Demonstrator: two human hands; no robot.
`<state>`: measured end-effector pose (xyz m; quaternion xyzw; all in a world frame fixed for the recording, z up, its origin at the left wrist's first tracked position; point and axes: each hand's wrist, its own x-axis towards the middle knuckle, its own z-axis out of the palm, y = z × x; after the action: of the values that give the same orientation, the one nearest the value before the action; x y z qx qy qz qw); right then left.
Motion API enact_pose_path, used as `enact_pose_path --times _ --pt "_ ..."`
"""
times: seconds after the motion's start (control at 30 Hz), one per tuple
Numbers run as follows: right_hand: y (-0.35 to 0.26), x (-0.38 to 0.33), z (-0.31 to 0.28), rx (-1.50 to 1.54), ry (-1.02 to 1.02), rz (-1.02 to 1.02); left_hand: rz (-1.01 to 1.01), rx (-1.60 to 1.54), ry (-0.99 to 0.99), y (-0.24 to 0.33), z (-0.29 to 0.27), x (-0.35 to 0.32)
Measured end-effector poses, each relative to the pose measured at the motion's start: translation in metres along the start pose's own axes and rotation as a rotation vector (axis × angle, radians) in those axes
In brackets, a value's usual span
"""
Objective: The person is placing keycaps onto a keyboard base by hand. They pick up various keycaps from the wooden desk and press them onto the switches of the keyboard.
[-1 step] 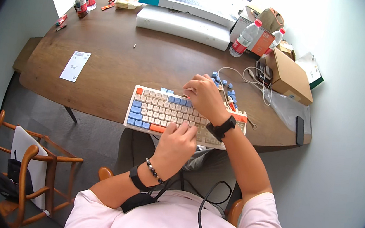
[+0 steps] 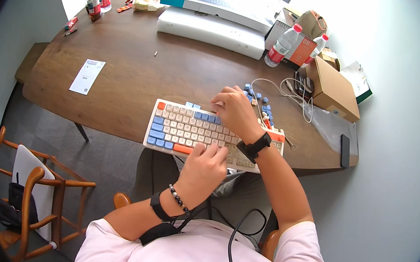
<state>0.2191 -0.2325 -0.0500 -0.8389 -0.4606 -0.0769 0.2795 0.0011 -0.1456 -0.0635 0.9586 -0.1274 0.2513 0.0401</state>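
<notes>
A person in a pink shirt works over a mechanical keyboard [image 2: 189, 131] lying at the near edge of a dark wooden counter [image 2: 139, 70], its long axis running left to right across the person's front and tilting slightly down toward the right. The board carries cream keys with blue ones at its left end and along part of the top row, plus orange keys at the corners and on the bottom row.

The left hand [image 2: 205, 169] rests at the keyboard's near edge, fingers [image 2: 212, 151] curled loosely down onto the lower rows — holding nothing that can be seen. The right hand [image 2: 233, 110], with a black watch on its wrist, lies over the upper right part of the board, fingers bent and drawn together at the top row; whether they pinch a keycap cannot be told.

Loose blue keycaps [image 2: 256, 96] lie scattered on the counter just beyond the keyboard's right end, near a coiled white cable [image 2: 283, 90]. Farther right sit a brown cardboard box [image 2: 333, 88] and a black phone [image 2: 345, 150]. A long white box [image 2: 212, 30] stretches along the far side, a clear water bottle [image 2: 281, 46] beside it — and a white slip of paper [image 2: 87, 76] lies well apart to the left. A wooden chair [image 2: 34, 198] stands on the floor at lower left.
</notes>
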Motion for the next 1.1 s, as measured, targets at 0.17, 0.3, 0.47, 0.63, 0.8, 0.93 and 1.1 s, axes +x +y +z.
enact_pose_path --times 0.17,0.3,0.47,0.63,0.8,0.93,1.1 --pt "0.005 0.006 0.009 0.018 -0.089 0.016 0.016 -0.043 -0.032 -0.007 -0.003 -0.001" --pt "0.006 0.009 0.011 0.029 -0.136 0.032 0.025 -0.075 -0.057 -0.01 -0.007 -0.002" --pt "0.008 0.012 0.014 0.021 -0.137 0.033 0.032 -0.086 -0.065 -0.008 -0.009 -0.006" --pt "-0.005 0.007 -0.004 -0.01 -0.053 0.006 -0.001 -0.094 -0.053 -0.005 -0.006 -0.01" --pt "-0.033 -0.025 -0.047 0.41 0.151 0.217 -0.065 -0.147 -0.015 -0.002 0.003 -0.016" --pt "-0.045 -0.078 -0.061 0.408 0.202 0.197 -0.129 -0.337 0.054 -0.009 0.0 -0.01" --pt "-0.066 -0.131 -0.051 0.254 0.168 0.224 -0.205 -0.431 0.148 -0.022 0.003 -0.006"
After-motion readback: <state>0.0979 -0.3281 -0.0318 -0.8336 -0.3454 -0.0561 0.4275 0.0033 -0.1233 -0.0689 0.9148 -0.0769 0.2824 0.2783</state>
